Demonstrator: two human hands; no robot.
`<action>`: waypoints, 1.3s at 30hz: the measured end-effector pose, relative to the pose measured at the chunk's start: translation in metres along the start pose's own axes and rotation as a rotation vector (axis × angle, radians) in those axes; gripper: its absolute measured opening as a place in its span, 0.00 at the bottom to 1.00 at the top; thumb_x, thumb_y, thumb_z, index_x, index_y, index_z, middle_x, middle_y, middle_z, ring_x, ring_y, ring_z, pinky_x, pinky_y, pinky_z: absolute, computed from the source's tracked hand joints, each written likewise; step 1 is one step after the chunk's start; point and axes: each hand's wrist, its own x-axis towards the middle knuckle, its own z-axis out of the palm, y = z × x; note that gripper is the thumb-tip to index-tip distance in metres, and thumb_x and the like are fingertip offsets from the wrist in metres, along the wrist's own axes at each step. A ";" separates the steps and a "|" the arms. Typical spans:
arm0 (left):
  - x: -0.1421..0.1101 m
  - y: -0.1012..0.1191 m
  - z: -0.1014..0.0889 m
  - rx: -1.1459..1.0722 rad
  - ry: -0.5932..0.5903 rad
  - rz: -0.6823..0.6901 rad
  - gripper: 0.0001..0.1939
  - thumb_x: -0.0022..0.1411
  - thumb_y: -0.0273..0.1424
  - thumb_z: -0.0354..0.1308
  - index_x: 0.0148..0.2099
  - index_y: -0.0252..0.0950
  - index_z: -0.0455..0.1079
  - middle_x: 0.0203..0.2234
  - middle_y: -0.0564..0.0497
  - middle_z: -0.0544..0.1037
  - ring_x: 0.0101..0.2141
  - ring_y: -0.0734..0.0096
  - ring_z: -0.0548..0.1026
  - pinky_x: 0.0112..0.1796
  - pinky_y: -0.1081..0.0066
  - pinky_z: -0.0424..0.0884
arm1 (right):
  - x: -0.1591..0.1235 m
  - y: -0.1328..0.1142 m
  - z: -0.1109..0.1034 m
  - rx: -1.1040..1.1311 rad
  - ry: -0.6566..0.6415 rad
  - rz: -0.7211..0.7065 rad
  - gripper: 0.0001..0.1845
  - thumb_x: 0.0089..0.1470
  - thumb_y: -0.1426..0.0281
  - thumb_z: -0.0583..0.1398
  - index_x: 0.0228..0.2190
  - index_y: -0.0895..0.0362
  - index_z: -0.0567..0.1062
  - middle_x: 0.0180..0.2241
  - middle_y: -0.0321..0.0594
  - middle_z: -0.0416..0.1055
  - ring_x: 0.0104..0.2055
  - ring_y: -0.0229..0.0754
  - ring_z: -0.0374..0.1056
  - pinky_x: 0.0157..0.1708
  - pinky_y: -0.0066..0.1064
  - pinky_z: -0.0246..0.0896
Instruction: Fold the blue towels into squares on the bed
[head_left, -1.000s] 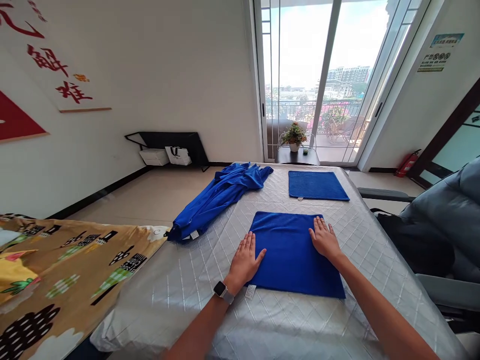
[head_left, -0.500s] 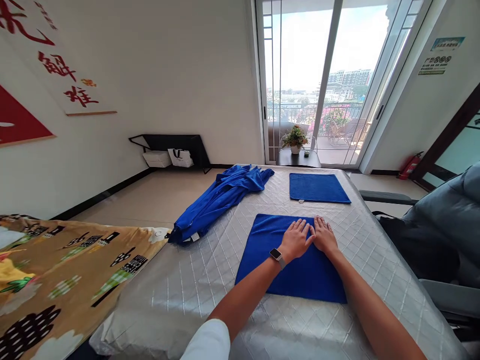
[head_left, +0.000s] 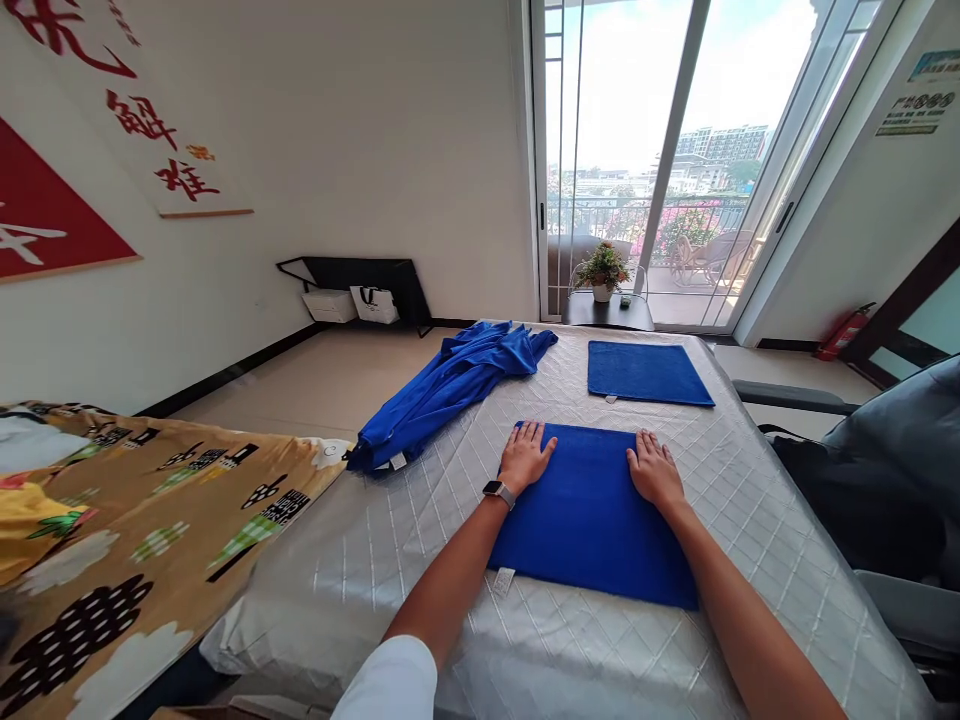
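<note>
A blue towel (head_left: 592, 520), flat and rectangular, lies before me on a silver quilted cover (head_left: 390, 620). My left hand (head_left: 526, 458), with a watch on its wrist, rests palm down on the towel's far left corner, fingers stretched out. On the far right corner my right hand (head_left: 655, 470) also lies flat, its fingers extended. A white tag (head_left: 503, 582) sticks out from the towel's near left edge. Beyond, a second flat blue towel (head_left: 649, 372) lies on the cover. To the left is a long, crumpled heap of blue cloth (head_left: 454, 390).
A tan patterned blanket (head_left: 187, 540) spreads at the left. At the right stands a dark padded chair (head_left: 892, 460) with armrests. Past the far edge, a small table (head_left: 609, 314) holds a potted plant (head_left: 602, 272) before the glass doors.
My left hand has slid left across the towel to its far left corner, away from my right hand. The right hand stays near the far right corner. The towel's tag now shows.
</note>
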 end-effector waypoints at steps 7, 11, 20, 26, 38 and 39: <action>0.000 -0.028 -0.002 0.041 -0.044 -0.089 0.38 0.74 0.49 0.33 0.74 0.28 0.49 0.71 0.40 0.55 0.71 0.58 0.51 0.69 0.57 0.45 | -0.004 -0.006 -0.002 -0.050 0.041 0.046 0.35 0.70 0.60 0.38 0.70 0.65 0.51 0.73 0.46 0.45 0.75 0.46 0.38 0.71 0.43 0.29; 0.006 -0.026 -0.008 0.095 -0.101 -0.094 0.39 0.73 0.51 0.33 0.74 0.30 0.50 0.71 0.41 0.55 0.71 0.58 0.51 0.69 0.57 0.44 | -0.006 -0.007 -0.003 -0.090 0.038 0.083 0.36 0.69 0.60 0.39 0.70 0.67 0.51 0.73 0.47 0.45 0.74 0.46 0.38 0.71 0.43 0.30; 0.030 0.084 -0.006 0.059 0.000 0.251 0.33 0.75 0.48 0.39 0.67 0.30 0.65 0.67 0.37 0.65 0.67 0.52 0.60 0.65 0.56 0.56 | -0.002 -0.002 0.001 -0.069 0.019 0.075 0.37 0.69 0.59 0.38 0.71 0.67 0.50 0.73 0.47 0.43 0.75 0.47 0.37 0.71 0.42 0.30; 0.010 0.168 0.044 -0.112 0.050 0.381 0.28 0.77 0.44 0.38 0.66 0.34 0.65 0.63 0.41 0.70 0.65 0.59 0.64 0.64 0.56 0.59 | -0.006 0.003 0.001 -0.133 -0.013 0.025 0.35 0.67 0.67 0.41 0.71 0.65 0.47 0.74 0.43 0.39 0.75 0.44 0.33 0.71 0.39 0.30; 0.000 0.003 0.004 0.020 0.019 0.023 0.37 0.75 0.51 0.31 0.72 0.33 0.57 0.70 0.43 0.60 0.69 0.59 0.55 0.68 0.57 0.49 | 0.001 0.000 0.003 -0.035 -0.003 0.076 0.38 0.69 0.57 0.37 0.71 0.66 0.48 0.74 0.46 0.41 0.75 0.44 0.34 0.71 0.41 0.28; -0.001 -0.007 0.002 0.032 0.010 0.012 0.37 0.75 0.51 0.31 0.72 0.33 0.56 0.70 0.43 0.59 0.70 0.59 0.54 0.69 0.57 0.48 | 0.001 0.000 0.002 -0.031 -0.007 0.078 0.38 0.69 0.57 0.37 0.71 0.66 0.48 0.74 0.46 0.41 0.75 0.45 0.33 0.71 0.41 0.28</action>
